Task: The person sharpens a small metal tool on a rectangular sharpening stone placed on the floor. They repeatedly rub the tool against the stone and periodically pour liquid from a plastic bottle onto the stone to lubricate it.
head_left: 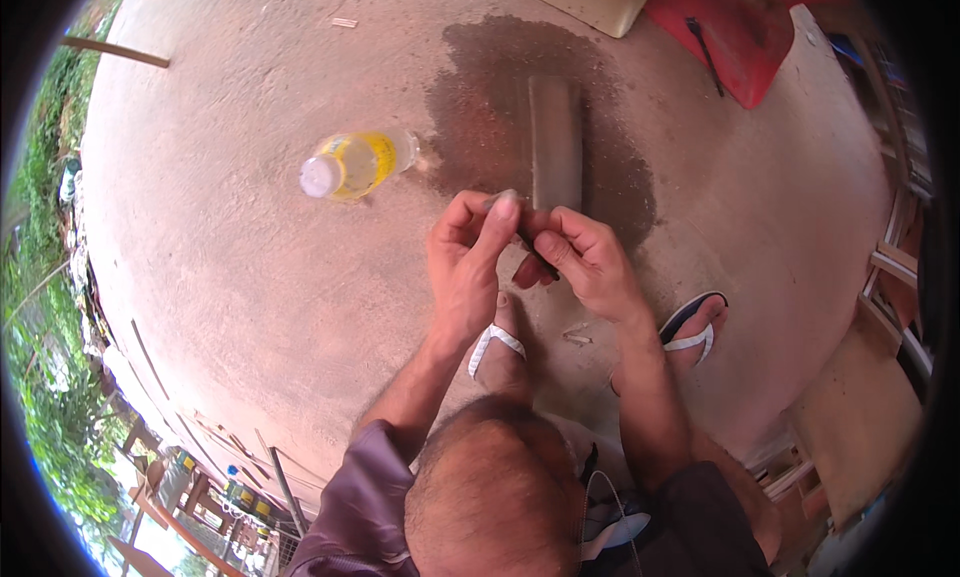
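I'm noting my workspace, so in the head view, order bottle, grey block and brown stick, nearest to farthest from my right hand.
1. Grey block, ahead of your right hand.
2. Bottle, ahead and left.
3. Brown stick, far upper left.

A short, dark purplish-brown fabric sleeve (362,492) shows below the bare left grip (466,262); a short, darker-looking sleeve (705,522) shows below the bare right grip (600,269). Nearer the grips are a white-strapped left flip-flop (484,347) and a white-strapped, dark-soled right flip-flop (688,342).

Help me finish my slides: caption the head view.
Left hand and right hand hold a slim, dark object near a grey rectangular block on a damp-looking floor patch.
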A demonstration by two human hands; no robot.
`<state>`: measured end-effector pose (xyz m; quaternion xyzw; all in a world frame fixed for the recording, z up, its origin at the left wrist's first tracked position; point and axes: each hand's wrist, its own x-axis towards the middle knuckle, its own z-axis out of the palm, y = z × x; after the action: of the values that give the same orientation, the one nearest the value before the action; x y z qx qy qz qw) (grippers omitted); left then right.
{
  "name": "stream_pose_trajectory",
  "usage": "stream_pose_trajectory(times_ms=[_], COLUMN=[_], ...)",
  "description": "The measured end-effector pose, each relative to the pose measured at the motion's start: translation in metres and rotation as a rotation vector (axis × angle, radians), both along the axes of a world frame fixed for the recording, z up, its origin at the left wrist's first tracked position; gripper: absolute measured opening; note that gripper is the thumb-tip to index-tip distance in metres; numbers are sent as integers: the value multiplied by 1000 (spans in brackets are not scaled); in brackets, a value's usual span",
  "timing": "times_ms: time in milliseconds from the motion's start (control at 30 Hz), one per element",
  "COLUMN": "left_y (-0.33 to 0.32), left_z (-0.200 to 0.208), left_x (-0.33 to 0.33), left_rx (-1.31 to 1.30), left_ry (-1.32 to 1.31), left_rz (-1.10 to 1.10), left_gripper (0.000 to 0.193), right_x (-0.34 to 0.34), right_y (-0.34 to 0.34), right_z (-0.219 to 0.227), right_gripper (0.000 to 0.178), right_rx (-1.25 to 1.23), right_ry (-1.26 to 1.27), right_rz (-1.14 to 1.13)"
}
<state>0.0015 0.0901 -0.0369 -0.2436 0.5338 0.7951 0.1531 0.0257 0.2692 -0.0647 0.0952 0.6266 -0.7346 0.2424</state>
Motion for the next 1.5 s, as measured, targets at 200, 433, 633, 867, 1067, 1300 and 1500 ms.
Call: stream_pose_trajectory(times_ms=[200, 433, 633, 867, 1067, 1300, 1500], left_y=[-69, -62, -37, 19, 34, 46, 51], left_z=[-6, -40, -52, -57, -58, -78, -75], left_x=[57, 55, 22, 3, 14, -42, -132], left_rx=[-98, -97, -115, -79, -420, -974, -1033], left_ry=[-47, -260, -276, -293, -77, 202, 339], left_rz=[184, 131, -70, -257, -392, -455, -414], left_gripper=[25, 32, 40, 44, 43, 77, 86], right_x=[-83, -95, -50, 22, 39, 26, -13], right_y=[-70, -121, 30, 98, 91, 91, 98], right_z=[-1, -32, 64, 80, 71, 95, 81], right_gripper=[71, 86, 69, 59, 59, 55, 54], right_rx=[400, 433, 494, 612, 720, 616, 769], right_ry=[573, 747, 467, -180, -153, -226, -109], right_rz=[63, 71, 318, 412, 372, 378, 321])
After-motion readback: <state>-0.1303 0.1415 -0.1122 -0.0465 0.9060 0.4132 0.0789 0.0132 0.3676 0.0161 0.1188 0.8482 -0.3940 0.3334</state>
